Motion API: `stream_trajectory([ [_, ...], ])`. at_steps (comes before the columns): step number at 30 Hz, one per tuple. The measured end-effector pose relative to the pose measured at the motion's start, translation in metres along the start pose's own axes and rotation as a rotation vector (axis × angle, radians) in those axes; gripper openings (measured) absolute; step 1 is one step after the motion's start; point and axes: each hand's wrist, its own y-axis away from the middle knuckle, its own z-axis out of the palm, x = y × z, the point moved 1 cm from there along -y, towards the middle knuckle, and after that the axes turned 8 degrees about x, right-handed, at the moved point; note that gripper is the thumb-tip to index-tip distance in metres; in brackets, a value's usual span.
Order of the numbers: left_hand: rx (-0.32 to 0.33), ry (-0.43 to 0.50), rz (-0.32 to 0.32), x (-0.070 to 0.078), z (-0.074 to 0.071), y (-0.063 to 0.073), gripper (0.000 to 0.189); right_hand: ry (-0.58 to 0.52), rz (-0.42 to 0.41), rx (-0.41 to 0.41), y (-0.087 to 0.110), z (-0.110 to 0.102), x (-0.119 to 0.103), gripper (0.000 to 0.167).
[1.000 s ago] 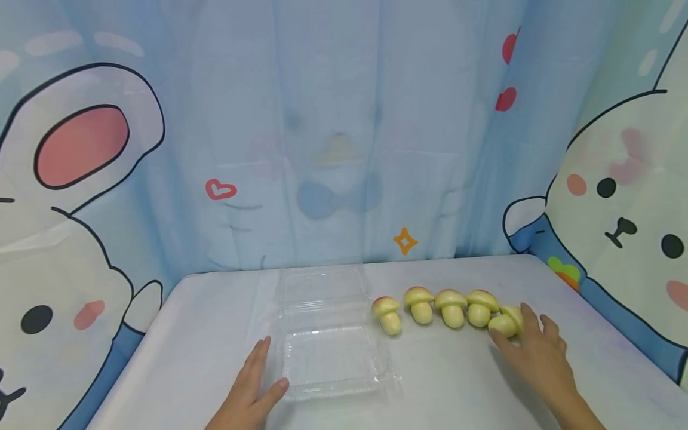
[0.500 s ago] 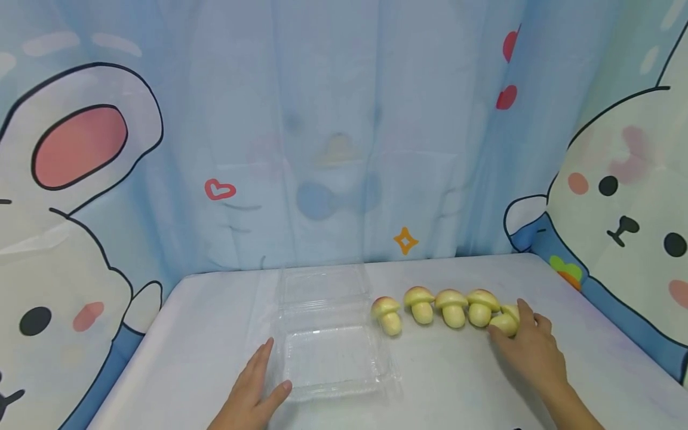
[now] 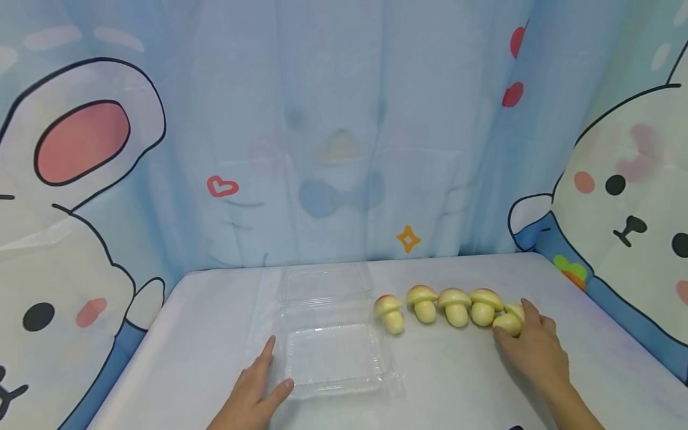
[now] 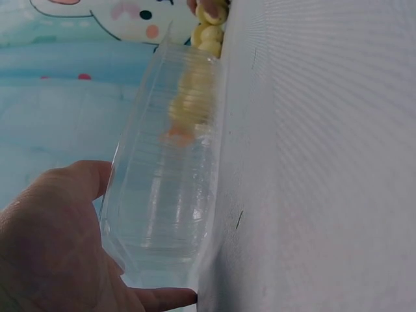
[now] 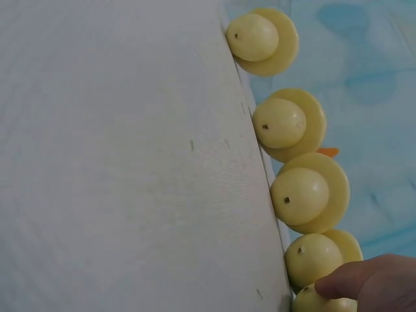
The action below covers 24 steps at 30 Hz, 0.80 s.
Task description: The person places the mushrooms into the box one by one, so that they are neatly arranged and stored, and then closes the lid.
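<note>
A clear plastic clamshell box lies open on the table, its lid folded back toward the curtain. My left hand is at the box's left side with fingers extended, the thumb by the near left corner; in the left wrist view the hand spreads along the box wall. To the right of the box, several yellow-green model mushrooms with reddish cap tops stand in a row. At the row's right end my right hand pinches the last mushroom, its thumb against the stem. Part of that cap is hidden by the fingers.
The leftmost mushroom stands close to the box's right rim, with another mushroom beside it. A white cloth covers the table. Behind it hangs a blue cartoon curtain along the back edge.
My right hand's fingers have drawn in around the rightmost mushroom, which has shifted slightly. My left hand stays nearly in place beside the box. The head view has turned a little.
</note>
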Motion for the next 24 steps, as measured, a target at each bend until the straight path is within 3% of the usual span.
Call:
stream_trajectory([
  [11,-0.008,0.000,-0.011,0.0027,-0.0009,0.0009,0.087,-0.151,-0.031,0.073,0.0016,0.0028,0.0057,0.091],
  [24,-0.020,0.010,-0.032,0.0031,-0.0008,0.0006,0.088,-0.194,0.049,0.092,-0.0023,0.0005,0.0098,0.096],
])
